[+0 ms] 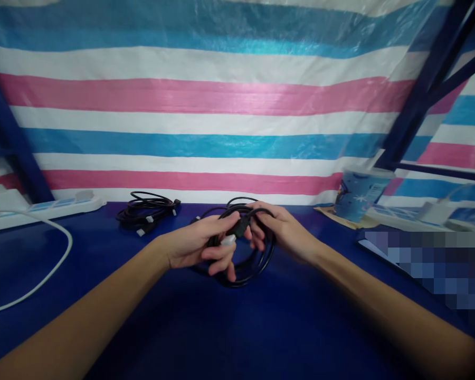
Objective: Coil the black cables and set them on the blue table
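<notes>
A loosely coiled black cable (237, 284) is between my two hands, just over the blue tabletop. My left hand (206, 240) closes round the left side of the loops, its thumb near a black plug (239, 227). A pale connector tip (228, 240) shows beside those fingers. On the right side of the coil, my right hand (281, 227) pinches the strands at the top, with its fingertips inside the loop. Part of the cable lies hidden behind my fingers. Further left, a second coil of black cable (146, 208) with silvery plug ends rests on the table.
At the left is a white power strip (63, 208) and a white cord (69, 245). A blue patterned cup (360, 192) stands at the back right near another power strip (396, 215). A blurred-out flat object (435, 264) lies at right. Striped sheeting (221, 100) hangs behind.
</notes>
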Demonstrator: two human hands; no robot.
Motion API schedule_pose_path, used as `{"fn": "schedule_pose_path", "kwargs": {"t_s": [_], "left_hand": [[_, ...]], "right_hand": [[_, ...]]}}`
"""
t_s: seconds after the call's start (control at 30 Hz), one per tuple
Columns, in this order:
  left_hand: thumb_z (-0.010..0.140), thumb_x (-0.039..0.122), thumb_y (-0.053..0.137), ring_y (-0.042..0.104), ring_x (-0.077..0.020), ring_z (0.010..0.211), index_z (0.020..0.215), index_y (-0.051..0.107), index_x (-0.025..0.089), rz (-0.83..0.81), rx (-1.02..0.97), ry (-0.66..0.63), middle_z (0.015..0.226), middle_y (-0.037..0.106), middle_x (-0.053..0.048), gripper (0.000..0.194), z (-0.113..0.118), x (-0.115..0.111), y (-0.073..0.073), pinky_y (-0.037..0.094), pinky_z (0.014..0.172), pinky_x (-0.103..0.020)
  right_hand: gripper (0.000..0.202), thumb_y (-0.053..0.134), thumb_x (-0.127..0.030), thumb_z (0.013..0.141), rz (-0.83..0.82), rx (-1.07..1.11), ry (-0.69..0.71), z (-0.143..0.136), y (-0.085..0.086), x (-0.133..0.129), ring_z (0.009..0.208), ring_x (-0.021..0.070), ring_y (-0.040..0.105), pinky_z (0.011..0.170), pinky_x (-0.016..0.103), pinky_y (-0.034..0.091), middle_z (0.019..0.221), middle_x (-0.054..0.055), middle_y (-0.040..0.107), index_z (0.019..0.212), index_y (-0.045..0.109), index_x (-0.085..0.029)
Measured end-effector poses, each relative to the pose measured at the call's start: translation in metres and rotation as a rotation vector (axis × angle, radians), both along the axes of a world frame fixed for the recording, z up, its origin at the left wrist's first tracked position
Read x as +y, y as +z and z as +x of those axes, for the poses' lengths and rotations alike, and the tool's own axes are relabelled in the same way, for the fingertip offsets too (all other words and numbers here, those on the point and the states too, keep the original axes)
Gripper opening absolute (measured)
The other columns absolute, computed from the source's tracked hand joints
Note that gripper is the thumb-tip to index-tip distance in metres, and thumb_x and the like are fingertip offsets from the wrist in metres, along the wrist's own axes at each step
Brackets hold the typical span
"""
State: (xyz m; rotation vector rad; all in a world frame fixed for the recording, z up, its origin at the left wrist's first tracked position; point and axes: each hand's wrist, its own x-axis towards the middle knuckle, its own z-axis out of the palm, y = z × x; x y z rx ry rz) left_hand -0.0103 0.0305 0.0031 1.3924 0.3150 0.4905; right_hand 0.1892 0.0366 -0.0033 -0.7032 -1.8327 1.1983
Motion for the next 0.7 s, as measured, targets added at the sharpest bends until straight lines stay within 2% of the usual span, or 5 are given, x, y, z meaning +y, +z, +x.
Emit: {"fn": "schedule_pose_path", "kwargs": {"t_s": [0.13, 0.3, 0.5, 0.6, 0.7], "left_hand": [[0.078, 0.062, 0.052, 0.039, -0.0065, 0.033, 0.082, 0.056, 0.016, 0.03, 0.195, 0.082, 0.045, 0.043, 0.008, 0.046, 0.007, -0.005, 0.002, 0.042, 0.042, -0.022], [0.071, 0.026, 0.065, 0.043, -0.006, 0.041, 0.063, 0.054, 0.014, 0.247, 0.389, 0.132, 0.051, 0.054, 0.002, 0.018, 0.02, -0.02, 0.013, 0.033, 0.039, -0.017], [0.075, 0.018, 0.058, 0.042, -0.0069, 0.037, 0.076, 0.057, 0.017, 0.448, 0.245, 0.69, 0.042, 0.046, 0.007, 0.001, 0.021, -0.008, 0.007, 0.033, 0.04, -0.018], [0.082, 0.02, 0.054, 0.035, -0.0068, 0.033, 0.084, 0.054, 0.018, 0.293, -0.056, 0.962, 0.04, 0.034, 0.01, 0.003, 0.016, -0.001, 0.006, 0.038, 0.041, -0.019], [0.085, 0.019, 0.05, 0.035, -0.0062, 0.034, 0.085, 0.051, 0.018, 0.002, -0.307, 1.044, 0.042, 0.032, 0.011, 0.002, 0.015, -0.001, 0.009, 0.041, 0.041, -0.018]], "right_hand": [[0.01, 0.054, -0.024, 0.085, 0.252, -0.26, -0.069, -0.005, 0.015, -0.018, 0.056, 0.01, 0.053, 0.053, 0.023, 0.044, 0.072, -0.001, 0.059, 0.092, 0.058, -0.018], [0.051, 0.064, -0.013, 0.071, 0.377, -0.541, -0.158, -0.007, 0.031, -0.033, 0.085, 0.0197, 0.061, 0.069, 0.028, 0.046, 0.098, 0.005, 0.064, 0.121, 0.052, -0.02], [0.042, 0.063, -0.016, 0.076, -0.001, -0.172, -0.126, -0.005, 0.023, -0.022, 0.049, 0.0084, 0.05, 0.05, 0.022, 0.039, 0.073, -0.003, 0.059, 0.115, 0.049, -0.019], [0.02, 0.059, -0.018, 0.081, -0.158, 0.109, -0.072, -0.015, 0.014, -0.023, 0.055, 0.0097, 0.055, 0.059, 0.024, 0.044, 0.064, -0.003, 0.058, 0.1, 0.055, -0.015], [0.01, 0.058, -0.022, 0.085, -0.171, 0.259, 0.024, -0.032, 0.002, -0.031, 0.086, 0.0133, 0.062, 0.084, 0.027, 0.044, 0.081, 0.003, 0.067, 0.092, 0.058, -0.016]]}}
